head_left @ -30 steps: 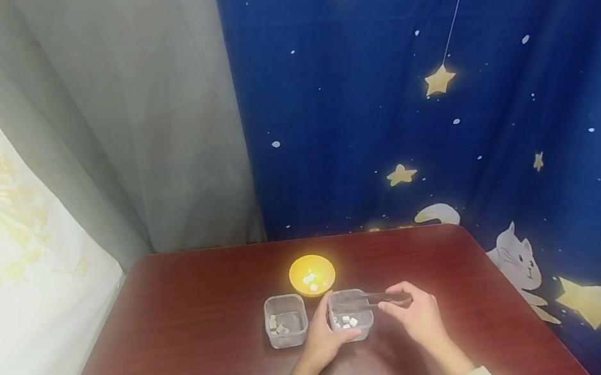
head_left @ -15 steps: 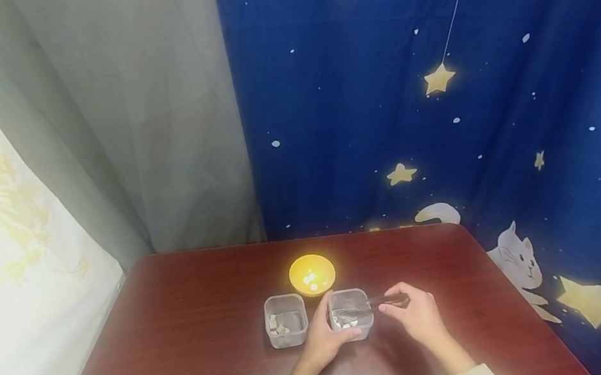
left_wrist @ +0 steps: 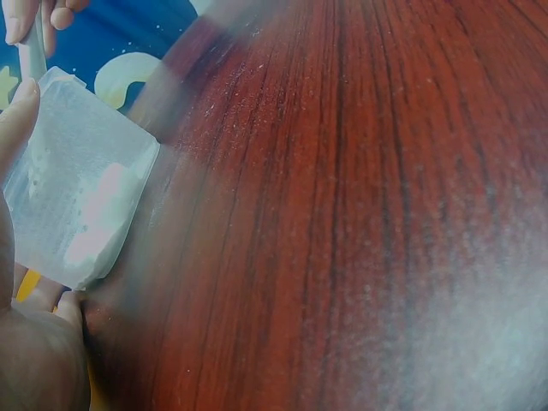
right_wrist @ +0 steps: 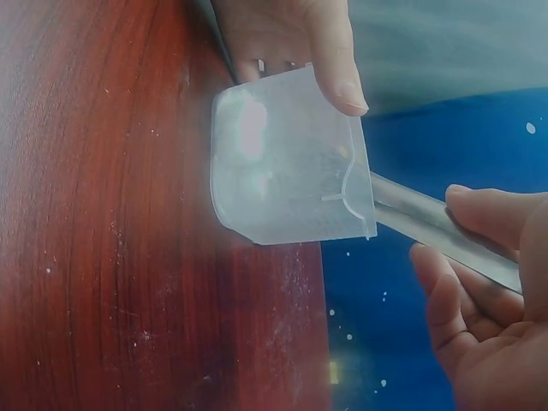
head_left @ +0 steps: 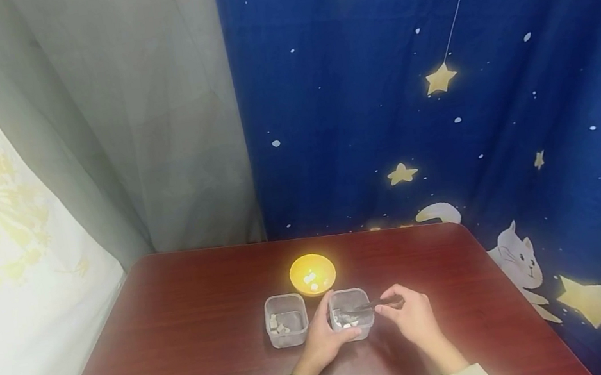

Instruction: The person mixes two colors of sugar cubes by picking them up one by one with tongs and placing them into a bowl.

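My left hand (head_left: 321, 340) holds a clear plastic container (head_left: 350, 297) by its left side, with the thumb along the near wall. Small white pieces (head_left: 347, 325) lie at its bottom. From the right, my right hand (head_left: 415, 318) pinches metal tongs (head_left: 383, 302) between thumb and fingers. Their tips reach inside the container, near the white pieces; whether they grasp one cannot be told. In the right wrist view, the tongs (right_wrist: 428, 227) enter over the rim of the upright container (right_wrist: 282, 163), whose cloudy wall blurs the tips.
A second clear container (head_left: 294, 302) stands left of my left hand, holding several pale chunks (head_left: 278, 325). Behind the two containers is a yellow bowl (head_left: 312, 263) with a few white pieces inside. The reddish-brown table (head_left: 200, 332) backs onto curtains (head_left: 332, 163).
The tongs have dipped deeper into the held container, their tips now down among the white pieces. My right hand has shifted slightly left. The left hand and both containers have stayed put.
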